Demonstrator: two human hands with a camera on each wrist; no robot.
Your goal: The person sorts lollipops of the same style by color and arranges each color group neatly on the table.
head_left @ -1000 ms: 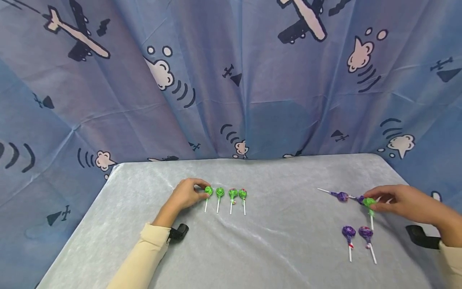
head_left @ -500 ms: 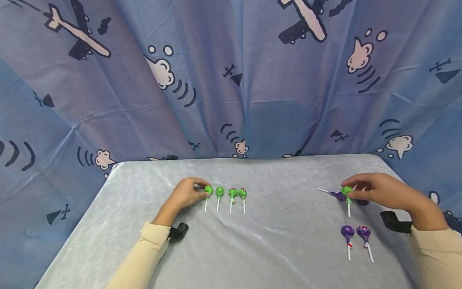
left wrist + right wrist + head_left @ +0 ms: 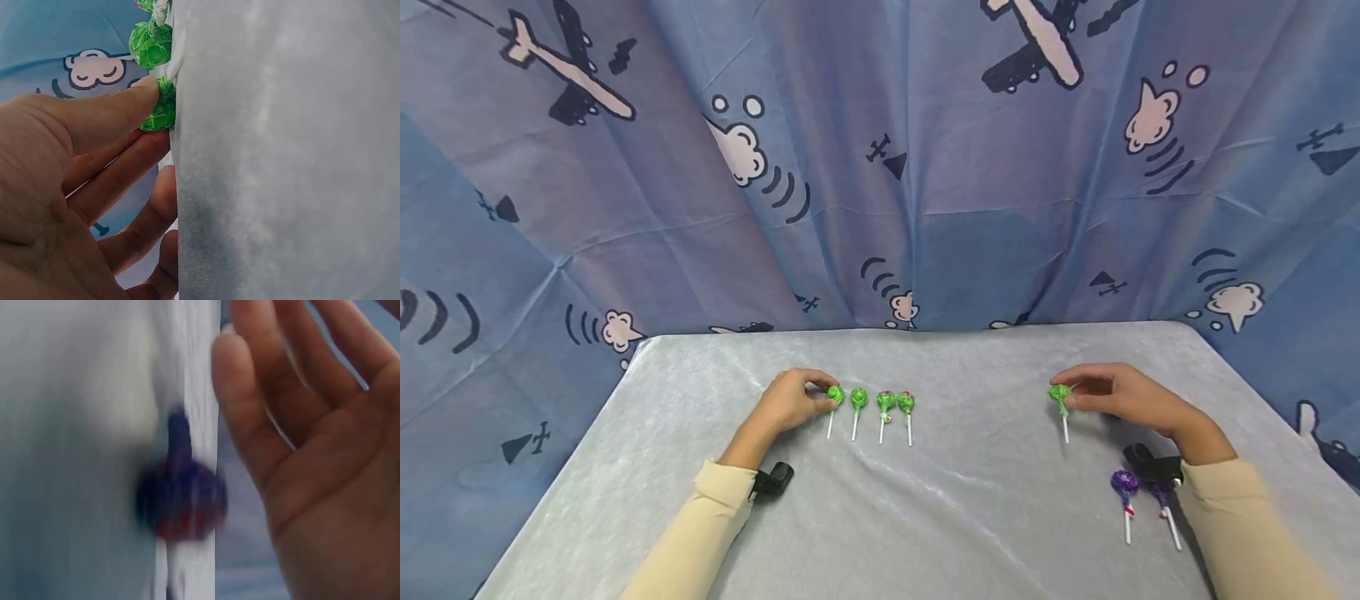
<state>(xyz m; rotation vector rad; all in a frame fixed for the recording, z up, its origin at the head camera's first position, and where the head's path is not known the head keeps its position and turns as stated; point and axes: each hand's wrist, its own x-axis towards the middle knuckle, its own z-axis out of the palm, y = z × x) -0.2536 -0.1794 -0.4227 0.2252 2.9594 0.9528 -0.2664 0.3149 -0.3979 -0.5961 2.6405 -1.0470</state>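
At the left end of a row of green-wrapped lollipops, my left hand [image 3: 790,402] pinches the outermost green lollipop [image 3: 836,393] by its head, stick toward me. The left wrist view shows thumb and finger on that wrapper, with another green lollipop [image 3: 150,45] beside it. My right hand [image 3: 1127,398] pinches a separate green lollipop [image 3: 1060,394] by the head over the right side of the table, its stick hanging down. A blurred purple lollipop [image 3: 182,500] appears near the right palm in the right wrist view; in the head view the hand hides it.
Two purple lollipops lie at the right front: one purple lollipop [image 3: 1124,483] in plain sight, the other purple lollipop [image 3: 1161,493] partly behind the black wrist camera [image 3: 1152,464]. A pale cloth covers the table [image 3: 970,517]. A blue patterned curtain [image 3: 970,167] hangs behind its far edge.
My right hand has carried its green lollipop leftward, passing over the back purple lollipops, which it now hides. The left hand has stayed on the end of the green row.
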